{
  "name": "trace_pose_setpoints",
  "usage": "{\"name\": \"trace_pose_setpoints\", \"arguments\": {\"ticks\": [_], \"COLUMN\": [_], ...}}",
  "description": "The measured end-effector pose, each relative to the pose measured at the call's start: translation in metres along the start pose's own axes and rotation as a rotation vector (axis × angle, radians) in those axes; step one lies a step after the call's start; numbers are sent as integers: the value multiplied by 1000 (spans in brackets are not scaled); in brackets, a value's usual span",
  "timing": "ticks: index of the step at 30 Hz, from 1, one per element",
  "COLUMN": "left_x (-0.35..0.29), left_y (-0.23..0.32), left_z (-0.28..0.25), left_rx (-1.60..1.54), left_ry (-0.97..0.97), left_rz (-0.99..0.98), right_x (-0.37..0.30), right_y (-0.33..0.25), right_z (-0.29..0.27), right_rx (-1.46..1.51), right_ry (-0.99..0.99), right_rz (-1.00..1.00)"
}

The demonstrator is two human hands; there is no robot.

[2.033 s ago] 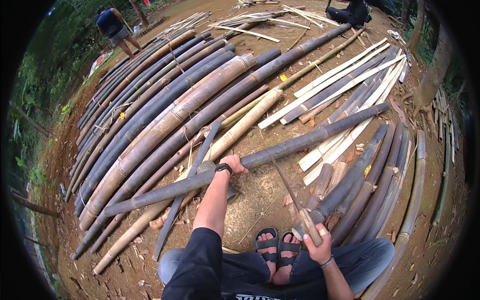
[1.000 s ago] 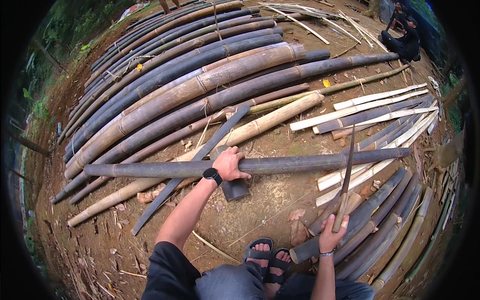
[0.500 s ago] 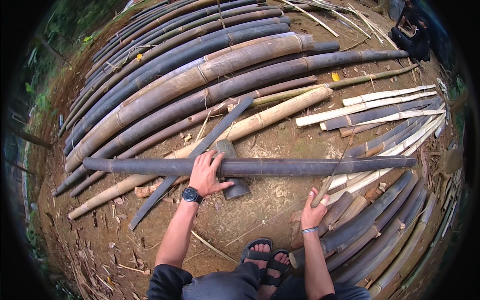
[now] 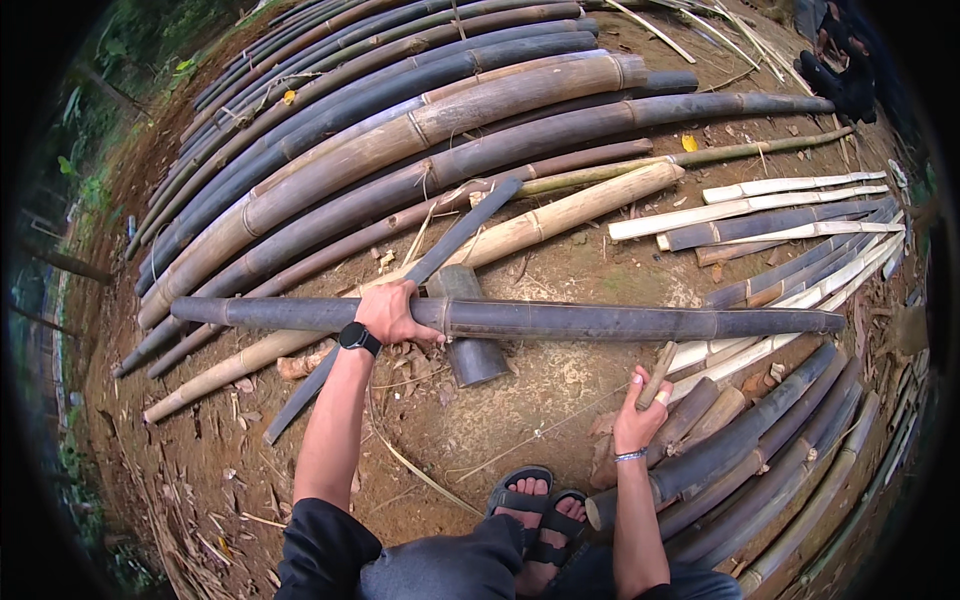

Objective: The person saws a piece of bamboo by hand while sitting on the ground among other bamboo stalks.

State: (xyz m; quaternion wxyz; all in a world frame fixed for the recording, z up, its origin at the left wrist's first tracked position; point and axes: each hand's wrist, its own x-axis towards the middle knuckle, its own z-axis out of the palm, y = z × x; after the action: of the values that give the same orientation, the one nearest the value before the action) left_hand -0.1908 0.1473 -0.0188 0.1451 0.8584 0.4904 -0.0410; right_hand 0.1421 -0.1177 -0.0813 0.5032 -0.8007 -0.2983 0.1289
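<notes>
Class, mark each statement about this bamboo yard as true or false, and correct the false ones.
1. The left hand rests on the dark pole. True.
2. The right hand is empty. False: it grips a wooden handle.
3. The pole lies across a short block. True.
4. The person is barefoot. False: they wear sandals.
5. A watch sits on the left wrist. True.
</notes>
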Motion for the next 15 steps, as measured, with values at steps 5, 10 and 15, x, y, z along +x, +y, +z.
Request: {"name": "trace_pose_setpoints", "arguments": {"ticks": [5,10,15], "left_x": [11,14,-2], "left_y": [-8,-20,-36], "left_z": [-5,-2,-3], "left_rx": [-34,-122,-204], "left_ry": [-71,-26,-40], "left_rz": [-23,-39,-86], "right_x": [1,15,23], "right_y": [10,21,16], "right_z": [7,26,37], "right_rx": [-74,-64,-67], "right_ry": [23,33,-11], "right_rz": [-50,-73,-123]}}
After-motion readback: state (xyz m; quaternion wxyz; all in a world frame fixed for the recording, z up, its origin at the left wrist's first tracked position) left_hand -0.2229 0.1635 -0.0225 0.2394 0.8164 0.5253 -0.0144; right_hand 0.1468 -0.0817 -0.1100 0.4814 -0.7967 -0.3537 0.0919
